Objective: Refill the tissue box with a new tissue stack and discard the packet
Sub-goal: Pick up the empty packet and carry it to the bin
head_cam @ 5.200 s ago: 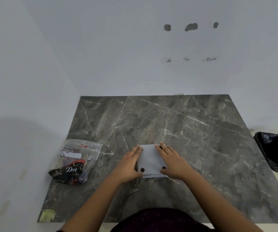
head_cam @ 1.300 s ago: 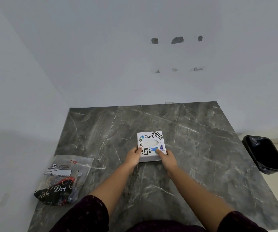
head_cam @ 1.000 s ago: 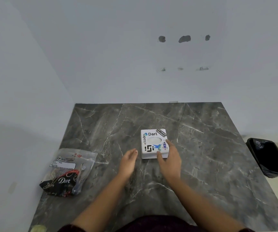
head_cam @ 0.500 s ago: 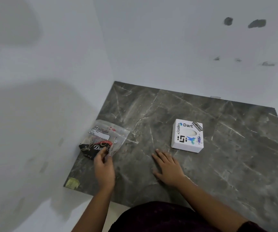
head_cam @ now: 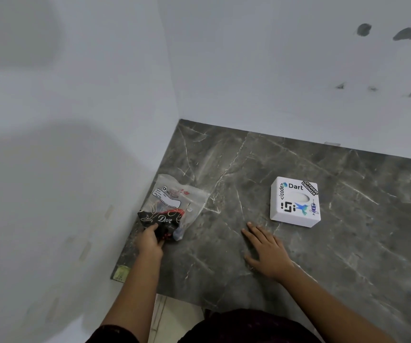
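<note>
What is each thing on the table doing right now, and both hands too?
Square white stickered tissue box: upright on the grey marble table, untouched.
Clear plastic packet with black Dove print: lying flat, near end pinched.
Left hand: fingers closed on the packet.
Right hand: flat on the table, empty.
</note>
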